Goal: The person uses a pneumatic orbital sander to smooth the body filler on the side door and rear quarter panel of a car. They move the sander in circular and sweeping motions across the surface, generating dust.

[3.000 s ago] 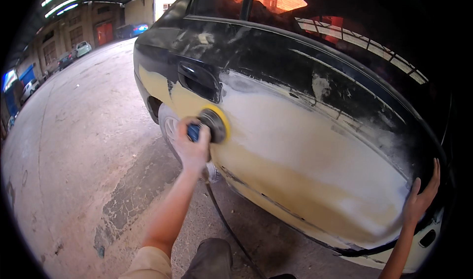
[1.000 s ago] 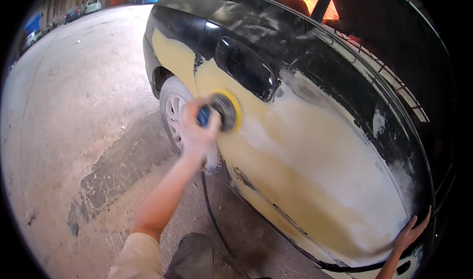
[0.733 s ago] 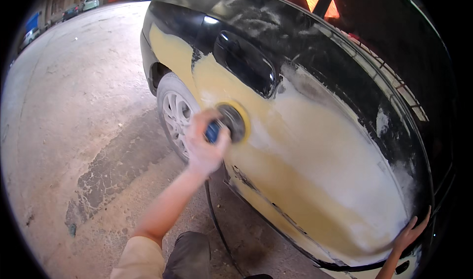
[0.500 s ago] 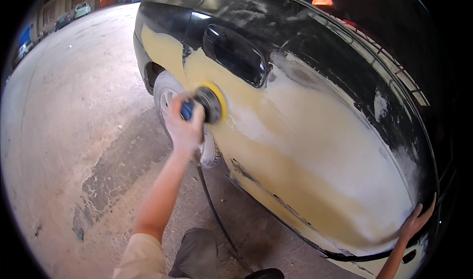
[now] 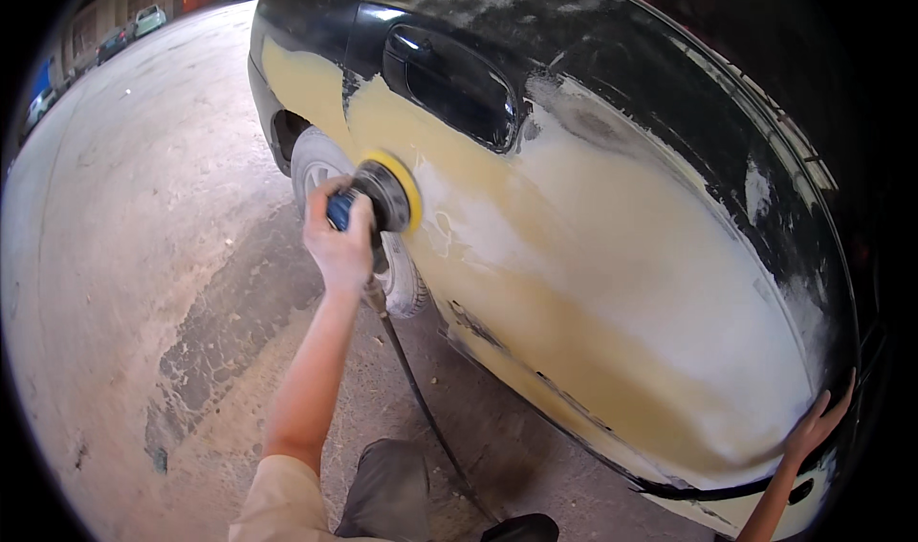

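My left hand [image 5: 338, 245] is closed round the blue and black body of an orbital sander [image 5: 382, 198]. The sander's yellow pad [image 5: 406, 186] faces the car door [image 5: 612, 255] at its handle end, on or very close to the surface. Yellowish filler, sanded pale in the middle, covers much of the black door. From the sander a dark hose [image 5: 421, 398] hangs down to the floor. At the far right, my right hand [image 5: 816, 429] lies against the door's edge with its fingers stretched out, holding nothing.
A recessed black door handle [image 5: 449, 83] sits above the sander. Behind the sander is the car's dusty wheel [image 5: 320, 159]. Rough concrete floor [image 5: 143, 226] stretches away on the left, with parked cars [image 5: 149, 21] far off. My knee [image 5: 387, 494] shows below.
My left hand and the sander have shifted slightly left and up in the view, while the door has also shifted a little. The right hand stays at the door's edge.
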Demonstrator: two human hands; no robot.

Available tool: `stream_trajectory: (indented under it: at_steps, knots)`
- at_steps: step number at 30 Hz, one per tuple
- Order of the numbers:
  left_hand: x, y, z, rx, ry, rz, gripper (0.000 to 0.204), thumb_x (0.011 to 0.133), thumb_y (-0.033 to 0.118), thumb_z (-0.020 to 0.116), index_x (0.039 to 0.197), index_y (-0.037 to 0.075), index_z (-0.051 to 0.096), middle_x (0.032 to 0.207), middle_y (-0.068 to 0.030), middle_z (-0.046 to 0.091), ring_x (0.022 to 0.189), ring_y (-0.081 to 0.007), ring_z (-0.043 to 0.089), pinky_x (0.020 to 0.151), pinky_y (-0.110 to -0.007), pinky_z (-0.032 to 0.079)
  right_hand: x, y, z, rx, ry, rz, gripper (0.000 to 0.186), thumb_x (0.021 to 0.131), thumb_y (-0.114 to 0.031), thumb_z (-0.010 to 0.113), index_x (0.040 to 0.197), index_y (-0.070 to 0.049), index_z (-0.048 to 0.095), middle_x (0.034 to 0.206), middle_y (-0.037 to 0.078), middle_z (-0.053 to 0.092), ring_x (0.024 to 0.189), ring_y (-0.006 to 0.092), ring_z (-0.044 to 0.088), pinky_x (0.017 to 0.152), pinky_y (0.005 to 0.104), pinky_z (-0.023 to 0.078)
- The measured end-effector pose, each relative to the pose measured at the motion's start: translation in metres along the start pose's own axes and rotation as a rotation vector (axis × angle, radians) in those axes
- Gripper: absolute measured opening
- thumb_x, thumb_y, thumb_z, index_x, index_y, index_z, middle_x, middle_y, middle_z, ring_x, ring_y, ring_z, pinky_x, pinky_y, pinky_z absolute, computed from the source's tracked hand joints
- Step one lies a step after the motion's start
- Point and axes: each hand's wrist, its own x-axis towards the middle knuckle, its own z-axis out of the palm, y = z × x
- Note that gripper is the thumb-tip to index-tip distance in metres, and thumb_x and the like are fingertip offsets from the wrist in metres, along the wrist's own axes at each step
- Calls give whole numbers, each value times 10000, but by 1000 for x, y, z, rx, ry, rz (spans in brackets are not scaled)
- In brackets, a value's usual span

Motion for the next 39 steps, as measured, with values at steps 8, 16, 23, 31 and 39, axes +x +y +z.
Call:
stream_trajectory:
  at_steps: [8, 16, 23, 31, 39]
  knots:
    - [-103, 61, 16, 19, -210, 317, 351, 762, 79, 704, 1104, -1, 690, 1150, -215, 687, 1120, -353, 670, 1039, -450, 495, -5, 3, 2, 24, 0, 11, 533, 1103, -295, 451, 1537, 15, 422, 1574, 189, 452, 1465, 338, 406, 1229, 423, 269]
    - [-13, 9, 2, -23, 14, -21, 353, 812, 89, 672, 1154, 0, 674, 1098, -177, 702, 1031, -297, 671, 961, -393, 510, 1, -1, 2, -18, 16, 2, 530, 1102, -284, 452, 1534, 21, 420, 1571, 195, 454, 1463, 337, 407, 1231, 421, 267]
    - [-124, 69, 21, -11, -218, 349, 352, 740, 64, 709, 1082, -15, 688, 1155, -224, 678, 1151, -381, 657, 1041, -482, 501, -1, 0, 2, 28, -2, -11, 537, 1101, -288, 444, 1541, 19, 415, 1580, 190, 446, 1473, 341, 398, 1232, 425, 265]
    - [-47, 8, 0, 3, -33, -8, 337, 826, 78, 665, 1150, -12, 660, 1133, -165, 689, 1079, -263, 652, 989, -390, 499, 0, -1, -2, -27, 3, -38, 522, 1095, -268, 455, 1546, -6, 420, 1564, 192, 460, 1450, 335, 428, 1211, 426, 309]
    - [-135, 57, 22, 23, -169, 356, 346, 738, 74, 735, 1075, 11, 688, 1160, -185, 675, 1063, -367, 677, 977, -444, 540, 1, 2, 0, -28, 0, -39, 531, 1100, -290, 441, 1537, 11, 423, 1563, 192, 464, 1449, 335, 431, 1214, 424, 301]
